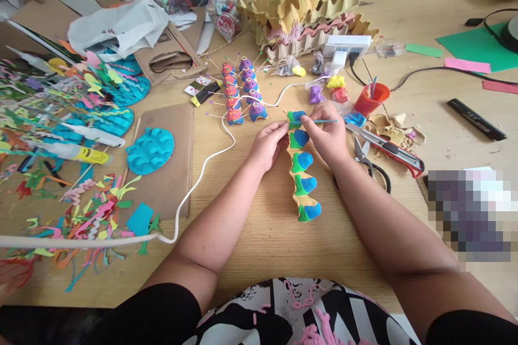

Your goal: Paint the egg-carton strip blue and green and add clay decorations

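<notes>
Centre of frame, we see the left hand (270,145) pinching the upper end of the blue-and-green carton strip (301,185), the right hand (328,133) gripping a thin blue tool (329,121) that, pressed too hard, could dent the coloured cup.

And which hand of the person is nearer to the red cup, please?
The right hand: it holds a thin blue stick, just left of the red cup in the picture. The left hand is farther away, at the left edge of the coloured strip.
</notes>
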The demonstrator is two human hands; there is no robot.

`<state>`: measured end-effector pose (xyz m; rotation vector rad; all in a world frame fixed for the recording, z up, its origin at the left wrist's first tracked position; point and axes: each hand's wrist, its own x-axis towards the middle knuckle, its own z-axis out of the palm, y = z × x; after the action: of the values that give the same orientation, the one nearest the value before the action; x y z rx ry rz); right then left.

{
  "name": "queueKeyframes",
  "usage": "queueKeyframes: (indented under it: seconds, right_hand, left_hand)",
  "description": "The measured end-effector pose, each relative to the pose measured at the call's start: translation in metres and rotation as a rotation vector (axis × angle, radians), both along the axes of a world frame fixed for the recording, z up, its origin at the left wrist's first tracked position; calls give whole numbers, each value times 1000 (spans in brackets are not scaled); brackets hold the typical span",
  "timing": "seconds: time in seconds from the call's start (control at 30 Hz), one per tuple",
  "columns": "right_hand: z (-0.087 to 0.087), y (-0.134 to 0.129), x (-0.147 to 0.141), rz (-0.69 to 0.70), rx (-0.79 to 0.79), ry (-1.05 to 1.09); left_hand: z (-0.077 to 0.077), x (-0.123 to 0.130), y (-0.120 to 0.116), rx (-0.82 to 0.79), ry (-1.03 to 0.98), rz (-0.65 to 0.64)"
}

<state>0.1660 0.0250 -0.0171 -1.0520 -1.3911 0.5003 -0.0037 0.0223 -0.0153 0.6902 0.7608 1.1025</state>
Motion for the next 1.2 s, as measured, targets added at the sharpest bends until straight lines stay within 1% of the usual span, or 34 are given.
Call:
queueKeyframes:
  seconds: [0.13, 0.5, 0.63, 0.9, 1.2]
  right_hand:
    - [-2, 2, 0, -42, 30, -44]
    - [-2, 2, 1, -61, 37, -90]
    - [-1, 2, 0, -63, 38, -78]
    - [2, -1, 0, 20, 17, -1]
    - [3, -1, 2, 79, 6, -50]
  left_hand:
    - [1, 0, 0, 8, -6, -14]
    - [-1, 1, 0, 32, 4, -23]
    - [0, 1, -1, 15, 15, -9]
    - [-3, -2, 2, 61, -7, -40]
    - [1, -2, 2, -40, -23, 1]
